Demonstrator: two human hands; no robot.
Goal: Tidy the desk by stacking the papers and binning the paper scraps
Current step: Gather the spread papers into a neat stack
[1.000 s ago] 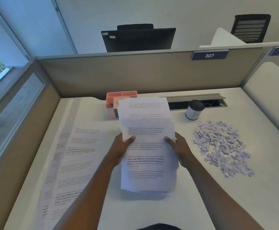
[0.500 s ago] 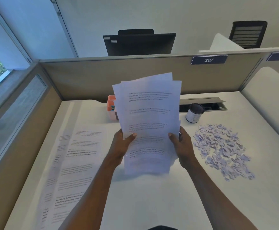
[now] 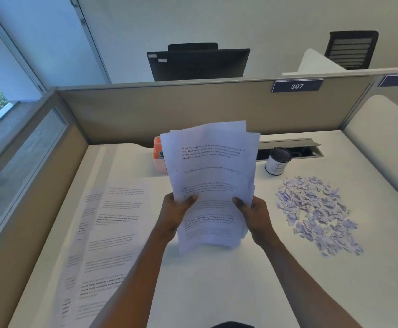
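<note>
A loose stack of printed papers (image 3: 211,176) stands almost upright above the middle of the white desk (image 3: 216,287), its sheets uneven at the top. My left hand (image 3: 175,211) grips its left edge and my right hand (image 3: 254,215) grips its right edge, thumbs on the front sheet. More printed sheets (image 3: 108,235) lie flat in a row along the desk's left side. A heap of small pale paper scraps (image 3: 316,213) lies on the desk to the right of my right hand.
A small white can with a dark inside (image 3: 277,163) stands behind the scraps. A pink organiser box (image 3: 158,153) is partly hidden behind the held papers. An open cable tray (image 3: 290,151) runs along the back. Beige partitions (image 3: 193,112) enclose the desk at back and left.
Both hands have lifted the stack off the desk and tipped it from flat to nearly upright; its top now rises in front of the back partition.
</note>
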